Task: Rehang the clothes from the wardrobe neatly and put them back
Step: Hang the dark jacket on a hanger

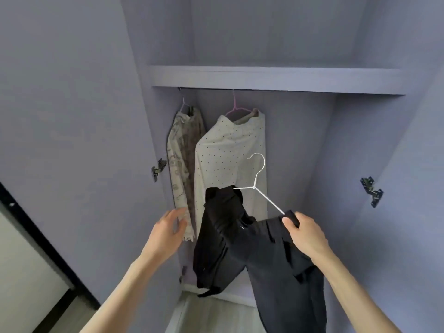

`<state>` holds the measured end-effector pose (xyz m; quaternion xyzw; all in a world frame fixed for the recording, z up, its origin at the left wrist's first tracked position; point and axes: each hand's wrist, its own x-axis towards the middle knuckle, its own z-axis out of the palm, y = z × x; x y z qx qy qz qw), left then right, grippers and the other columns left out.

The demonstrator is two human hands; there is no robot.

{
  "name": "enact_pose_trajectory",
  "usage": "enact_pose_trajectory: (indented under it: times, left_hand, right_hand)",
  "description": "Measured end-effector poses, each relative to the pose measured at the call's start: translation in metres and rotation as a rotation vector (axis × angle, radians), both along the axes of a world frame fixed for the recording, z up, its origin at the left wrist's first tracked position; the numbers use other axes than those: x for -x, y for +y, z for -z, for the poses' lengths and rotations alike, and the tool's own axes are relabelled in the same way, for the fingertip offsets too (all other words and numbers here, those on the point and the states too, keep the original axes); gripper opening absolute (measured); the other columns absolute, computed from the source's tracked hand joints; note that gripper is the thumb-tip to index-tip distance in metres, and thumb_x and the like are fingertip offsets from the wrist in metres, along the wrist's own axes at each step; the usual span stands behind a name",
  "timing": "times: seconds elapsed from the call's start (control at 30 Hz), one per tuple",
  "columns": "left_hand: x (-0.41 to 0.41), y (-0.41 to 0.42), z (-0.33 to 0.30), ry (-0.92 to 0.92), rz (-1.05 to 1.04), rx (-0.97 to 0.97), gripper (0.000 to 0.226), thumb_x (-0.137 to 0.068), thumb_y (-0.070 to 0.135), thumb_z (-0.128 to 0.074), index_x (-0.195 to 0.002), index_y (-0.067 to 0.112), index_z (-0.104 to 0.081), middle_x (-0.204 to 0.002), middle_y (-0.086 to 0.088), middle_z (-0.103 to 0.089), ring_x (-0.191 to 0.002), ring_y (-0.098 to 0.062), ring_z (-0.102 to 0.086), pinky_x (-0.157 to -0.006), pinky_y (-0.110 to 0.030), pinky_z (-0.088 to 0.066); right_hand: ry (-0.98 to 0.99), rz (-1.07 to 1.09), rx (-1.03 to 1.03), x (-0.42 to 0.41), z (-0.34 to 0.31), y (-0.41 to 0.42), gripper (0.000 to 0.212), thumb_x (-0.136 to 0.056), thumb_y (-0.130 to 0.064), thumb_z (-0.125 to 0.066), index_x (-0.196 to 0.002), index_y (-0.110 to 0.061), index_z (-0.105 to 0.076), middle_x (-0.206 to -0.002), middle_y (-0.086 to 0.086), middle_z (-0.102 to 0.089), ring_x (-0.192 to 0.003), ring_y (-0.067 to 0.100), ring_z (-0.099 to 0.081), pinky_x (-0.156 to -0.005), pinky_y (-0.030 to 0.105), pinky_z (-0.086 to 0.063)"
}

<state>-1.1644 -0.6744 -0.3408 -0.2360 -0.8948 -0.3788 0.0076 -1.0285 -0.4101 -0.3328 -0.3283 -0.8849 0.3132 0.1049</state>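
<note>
A black garment is draped over a white wire hanger, low in front of the open wardrobe. My right hand grips the hanger's right end together with the black cloth. My left hand reaches forward with relaxed fingers beside the hem of a patterned cream garment; I cannot tell if it touches. That garment hangs at the left on a pale hanger. Beside it a cream dotted garment hangs from a pink hanger on the rail.
A shelf runs across the wardrobe above the rail. Both lilac doors stand open, with metal hinges at left and right. The rail's right half is hidden behind the shelf edge. A dark-framed panel stands at the lower left.
</note>
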Motion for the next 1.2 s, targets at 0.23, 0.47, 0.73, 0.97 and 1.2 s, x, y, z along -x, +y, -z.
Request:
enact_pose_trajectory:
  times: [0.23, 0.47, 0.73, 0.97, 1.2]
  left_hand:
    - [0.057, 0.045, -0.032, 0.097, 0.201, 0.102, 0.038, -0.099, 0.025, -0.039, -0.136, 0.022, -0.043, -0.141, 0.003, -0.043, -0.119, -0.017, -0.050, -0.088, -0.013, -0.031]
    - [0.142, 0.110, -0.081, 0.365, 0.188, 0.088, 0.048, -0.098, 0.024, -0.042, -0.144, 0.020, -0.030, -0.154, -0.002, -0.019, -0.143, -0.019, -0.012, -0.115, -0.033, -0.015]
    - [0.236, 0.173, -0.163, 0.745, 0.008, 0.113, 0.058, -0.097, 0.020, -0.041, -0.148, 0.015, -0.014, -0.156, -0.012, -0.005, -0.143, -0.030, 0.001, -0.117, -0.044, -0.007]
    - [0.281, 0.195, -0.186, 0.808, -0.005, 0.158, 0.061, -0.096, 0.021, -0.041, -0.149, 0.021, -0.011, -0.156, -0.011, -0.004, -0.143, -0.030, 0.007, -0.113, -0.042, 0.007]
    - [0.298, 0.183, -0.178, 0.956, 0.006, 0.044, 0.055, -0.085, 0.014, -0.045, -0.139, 0.015, -0.035, -0.141, -0.010, -0.035, -0.138, -0.029, -0.022, -0.113, -0.051, -0.011]
  right_hand:
    - [0.217, 0.055, 0.340, 0.043, -0.007, 0.007, 0.012, -0.095, -0.013, -0.048, -0.092, -0.002, -0.051, -0.078, 0.006, -0.050, -0.064, 0.016, -0.044, -0.058, 0.027, -0.036]
    - [0.238, -0.005, 0.459, 0.122, -0.021, 0.043, 0.003, -0.096, -0.011, -0.046, -0.099, -0.011, -0.047, -0.086, 0.005, -0.051, -0.070, 0.013, -0.048, -0.056, 0.021, -0.037]
    - [0.381, -0.042, 0.358, 0.218, -0.041, 0.089, 0.034, -0.097, -0.012, -0.045, -0.130, -0.008, -0.041, -0.118, 0.005, -0.054, -0.108, 0.020, -0.056, -0.085, 0.029, -0.050]
    - [0.490, -0.030, 0.322, 0.291, -0.064, 0.102, 0.038, -0.096, -0.009, -0.044, -0.134, -0.008, -0.037, -0.124, 0.008, -0.051, -0.108, 0.021, -0.055, -0.089, 0.030, -0.050]
    - [0.568, 0.018, 0.260, 0.340, -0.066, 0.101, 0.036, -0.094, -0.003, -0.045, -0.130, -0.005, -0.041, -0.123, 0.011, -0.052, -0.116, 0.025, -0.051, -0.094, 0.029, -0.043]
